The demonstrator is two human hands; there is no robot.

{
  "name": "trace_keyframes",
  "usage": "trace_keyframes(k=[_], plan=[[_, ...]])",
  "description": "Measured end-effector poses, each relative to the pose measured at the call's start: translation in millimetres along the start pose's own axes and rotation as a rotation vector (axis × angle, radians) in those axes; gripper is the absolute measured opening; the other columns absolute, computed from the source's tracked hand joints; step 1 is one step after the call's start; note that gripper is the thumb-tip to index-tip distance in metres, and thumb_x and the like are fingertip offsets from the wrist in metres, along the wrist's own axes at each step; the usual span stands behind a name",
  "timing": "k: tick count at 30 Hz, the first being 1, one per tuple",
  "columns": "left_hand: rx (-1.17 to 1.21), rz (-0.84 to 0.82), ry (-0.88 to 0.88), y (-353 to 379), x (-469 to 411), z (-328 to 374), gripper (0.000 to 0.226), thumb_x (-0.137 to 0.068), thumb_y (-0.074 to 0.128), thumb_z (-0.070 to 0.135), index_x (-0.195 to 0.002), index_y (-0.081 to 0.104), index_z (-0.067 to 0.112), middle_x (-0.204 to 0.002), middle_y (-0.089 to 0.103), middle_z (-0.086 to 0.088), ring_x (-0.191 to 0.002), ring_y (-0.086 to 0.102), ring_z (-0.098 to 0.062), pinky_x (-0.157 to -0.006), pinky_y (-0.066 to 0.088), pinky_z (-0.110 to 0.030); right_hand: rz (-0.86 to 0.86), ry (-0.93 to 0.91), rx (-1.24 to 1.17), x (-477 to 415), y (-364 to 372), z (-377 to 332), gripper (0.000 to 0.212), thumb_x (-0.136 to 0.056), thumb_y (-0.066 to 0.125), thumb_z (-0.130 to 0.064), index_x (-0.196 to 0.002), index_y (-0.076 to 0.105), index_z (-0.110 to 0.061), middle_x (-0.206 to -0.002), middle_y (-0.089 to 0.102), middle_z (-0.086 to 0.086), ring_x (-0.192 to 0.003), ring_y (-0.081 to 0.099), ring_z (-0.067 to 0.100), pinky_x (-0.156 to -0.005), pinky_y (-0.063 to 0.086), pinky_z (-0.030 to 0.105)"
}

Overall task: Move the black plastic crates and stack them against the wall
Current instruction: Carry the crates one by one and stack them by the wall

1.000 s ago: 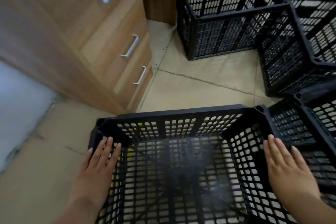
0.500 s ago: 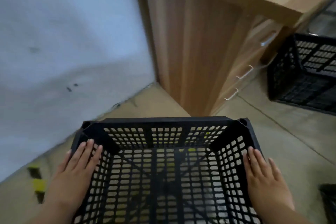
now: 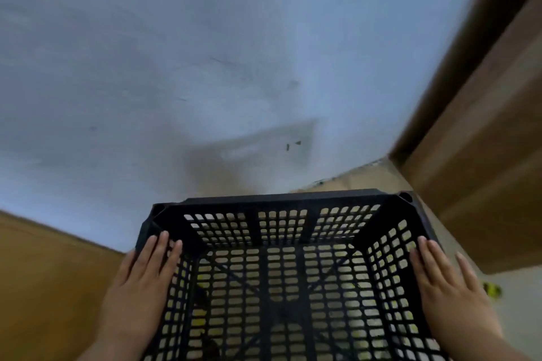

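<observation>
A person carries a black crate between flat palms: left hand and right hand press its opposite side rims, fingers extended, likely squeezing to keep it level. Its far edge faces the wall just ahead.

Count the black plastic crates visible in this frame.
1. A single black crate sits at bottom centre, held between the left hand and right hand in front of the pale wall. Others may lie outside the view.
</observation>
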State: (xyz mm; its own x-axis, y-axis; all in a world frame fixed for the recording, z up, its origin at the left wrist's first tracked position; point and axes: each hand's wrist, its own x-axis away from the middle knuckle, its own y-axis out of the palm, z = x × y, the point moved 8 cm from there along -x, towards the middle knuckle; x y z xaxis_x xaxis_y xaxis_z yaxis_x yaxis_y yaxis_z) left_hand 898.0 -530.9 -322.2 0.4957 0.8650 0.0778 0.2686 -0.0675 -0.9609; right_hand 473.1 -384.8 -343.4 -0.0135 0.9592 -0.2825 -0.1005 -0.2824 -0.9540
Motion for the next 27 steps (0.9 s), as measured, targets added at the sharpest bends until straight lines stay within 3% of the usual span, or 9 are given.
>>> trace_keyframes(k=[3, 5, 6, 7, 9, 11, 17, 23, 27], plan=[[0.025, -0.130, -0.054, 20.2, 0.7, -45.3, 0.103, -0.044, 0.079, 0.002, -0.139, 0.038, 0.007, -0.147, 0.032, -0.020, -0.142, -0.009, -0.016, -0.113, -0.013, -0.036, -0.013, -0.041, -0.017, -42.1, 23.2, -45.1, 0.060, -0.090, 0.012, -0.012, -0.149, 0.003, -0.013, -0.159, -0.003, 0.006, -0.147, -0.002, 0.019, -0.115, 0.000, 0.045], [0.075, -0.088, -0.110, 22.4, -8.6, -69.2, 0.099, -0.077, 0.059, 0.011, -0.145, -0.012, 0.017, -0.151, -0.021, -0.014, -0.123, -0.046, -0.015, -0.096, -0.038, -0.035, -0.053, -0.063, -0.036, -67.0, 40.0, -69.7, 0.055, -0.094, 0.002, -0.020, -0.148, 0.005, -0.012, -0.159, 0.000, 0.007, -0.147, -0.001, 0.020, -0.115, 0.000, 0.046], [0.055, -0.194, -0.129, 32.7, -7.2, -79.0, 0.092, -0.085, 0.046, 0.012, -0.137, -0.030, 0.019, -0.143, -0.039, -0.010, -0.112, -0.056, -0.016, -0.086, -0.045, -0.034, -0.071, -0.062, -0.043, -79.0, 46.7, -79.9, 0.055, -0.093, 0.003, -0.020, -0.148, 0.006, -0.011, -0.158, 0.002, 0.008, -0.147, -0.001, 0.020, -0.115, 0.001, 0.046], [0.086, -0.262, -0.187, 42.4, -6.2, -91.9, 0.093, -0.084, 0.046, 0.011, -0.137, -0.031, 0.020, -0.143, -0.039, -0.010, -0.112, -0.056, -0.016, -0.086, -0.045, -0.035, -0.082, -0.064, -0.048, -88.9, 54.2, -89.4, 0.055, -0.092, 0.006, -0.018, -0.147, 0.008, -0.011, -0.158, 0.003, 0.008, -0.147, -0.001, 0.019, -0.115, 0.001, 0.046], [0.064, -0.207, -0.218, 60.4, -9.5, -116.9, 0.110, -0.059, 0.072, 0.007, -0.149, 0.008, 0.018, -0.155, 0.005, -0.016, -0.137, -0.030, -0.016, -0.109, -0.027, -0.037, -0.095, -0.063, -0.082, -102.2, 71.8, -107.4, 0.054, -0.094, 0.005, -0.018, -0.147, 0.008, -0.011, -0.159, 0.001, 0.006, -0.147, -0.002, 0.017, -0.116, 0.000, 0.046], [0.053, -0.137, -0.218, 85.0, -8.8, -134.2, 0.112, -0.038, 0.078, 0.003, -0.141, 0.035, 0.012, -0.147, 0.035, -0.018, -0.144, -0.001, -0.019, -0.115, -0.005, -0.038, -0.079, -0.062, -0.099, -116.0, 89.5, -123.0, 0.055, -0.095, -0.001, -0.022, -0.148, 0.007, -0.010, -0.160, -0.003, 0.005, -0.147, -0.003, 0.016, -0.116, 0.000, 0.045], [0.102, -0.177, -0.215, 177.6, -17.3, -158.1, 0.113, -0.042, 0.074, 0.010, -0.145, 0.027, 0.015, -0.159, 0.003, -0.005, -0.145, 0.000, -0.019, -0.117, -0.009, -0.037, -0.103, -0.132, -0.032, -149.5, 155.4, -160.9, 0.075, -0.072, 0.028, -0.014, -0.146, 0.013, -0.009, -0.159, -0.003, 0.008, -0.147, -0.003, 0.018, -0.116, -0.001, 0.046], [0.125, -0.254, -0.262, 246.9, -20.5, -162.5, 0.129, -0.022, 0.087, 0.008, -0.140, 0.036, 0.011, -0.147, 0.031, -0.016, -0.145, -0.008, -0.019, -0.115, -0.012, -0.037, -0.139, -0.165, 0.046, -156.5, 206.5, -181.3, 0.077, -0.069, 0.025, -0.009, -0.145, 0.014, -0.008, -0.159, -0.004, 0.009, -0.147, -0.003, 0.021, -0.116, -0.003, 0.047], [0.169, -0.343, -0.279, 268.4, -20.3, -166.6, 0.132, -0.029, 0.088, 0.014, -0.146, 0.026, 0.015, -0.154, 0.021, -0.014, -0.145, -0.010, -0.020, -0.113, -0.014, -0.037, -0.122, -0.152, 0.058, -165.2, 210.9, -190.3, 0.074, -0.070, 0.023, -0.009, -0.144, 0.020, -0.004, -0.158, -0.005, 0.011, -0.147, -0.003, 0.025, -0.116, -0.002, 0.046]])
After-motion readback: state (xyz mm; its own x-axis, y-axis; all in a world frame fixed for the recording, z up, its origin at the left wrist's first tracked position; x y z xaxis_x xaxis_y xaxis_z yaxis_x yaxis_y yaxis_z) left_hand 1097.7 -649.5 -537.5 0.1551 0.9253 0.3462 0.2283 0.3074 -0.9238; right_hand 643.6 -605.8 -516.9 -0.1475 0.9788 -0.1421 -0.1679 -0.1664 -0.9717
